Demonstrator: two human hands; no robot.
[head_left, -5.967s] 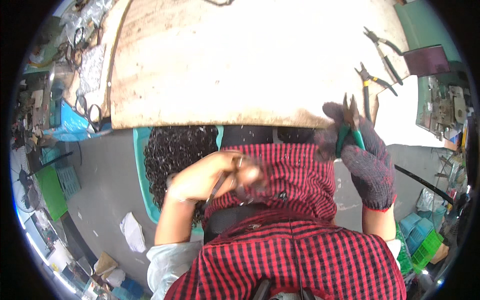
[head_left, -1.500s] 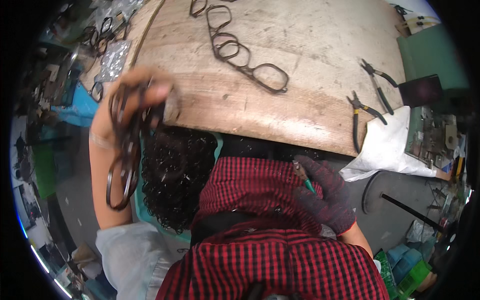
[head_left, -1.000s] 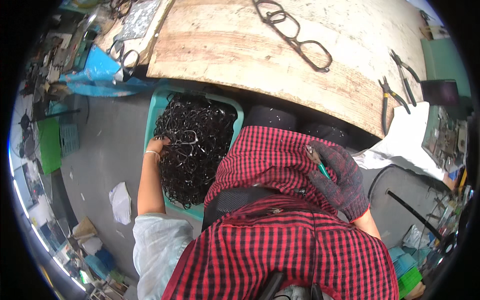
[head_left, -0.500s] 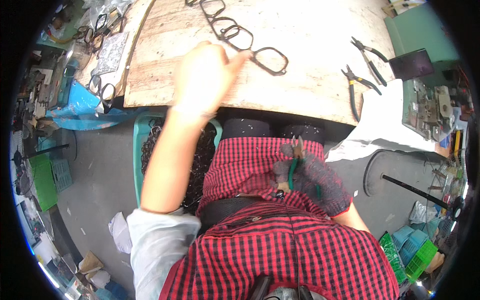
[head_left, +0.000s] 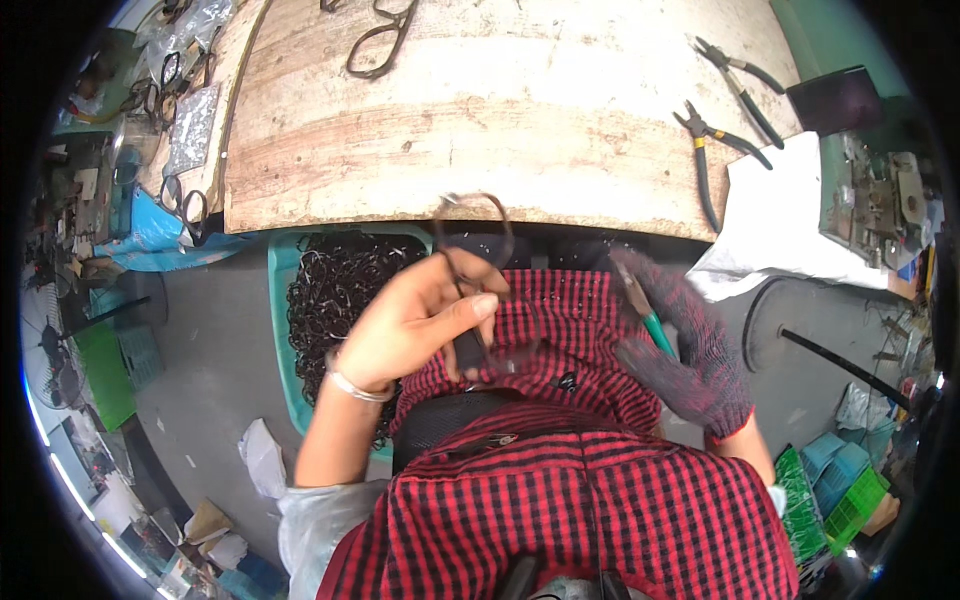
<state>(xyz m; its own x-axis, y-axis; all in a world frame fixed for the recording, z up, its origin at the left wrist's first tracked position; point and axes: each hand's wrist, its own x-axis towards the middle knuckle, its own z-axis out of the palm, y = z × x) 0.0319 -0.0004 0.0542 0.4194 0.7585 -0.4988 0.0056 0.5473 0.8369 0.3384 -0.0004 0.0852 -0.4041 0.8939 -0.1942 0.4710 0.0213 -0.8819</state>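
My bare left hand [head_left: 415, 318] is above my lap, fingers closed on a dark eyeglass frame [head_left: 508, 232]. One rim of it rises toward the table edge; its lower part is blurred. To the right, my right hand [head_left: 690, 335], in a dark grey knitted glove, grips green-handled pliers [head_left: 652, 325]. Their metal jaws point up and a little left, apart from the eyeglass frame. More dark eyeglass frames [head_left: 372, 68] lie at the far left of the wooden table [head_left: 480, 130].
Two pairs of black-and-yellow pliers [head_left: 708, 135] lie on the table's right side, by a dark flat screen [head_left: 835, 100] and a white sheet [head_left: 770, 215]. Below the table's left edge stands a teal bin [head_left: 282, 340] full of dark scraps. More frames [head_left: 185, 205] lie far left.
My left hand has come down from the table to my lap, bringing an eyeglass frame with it. My right hand has moved slightly right and up with the pliers.
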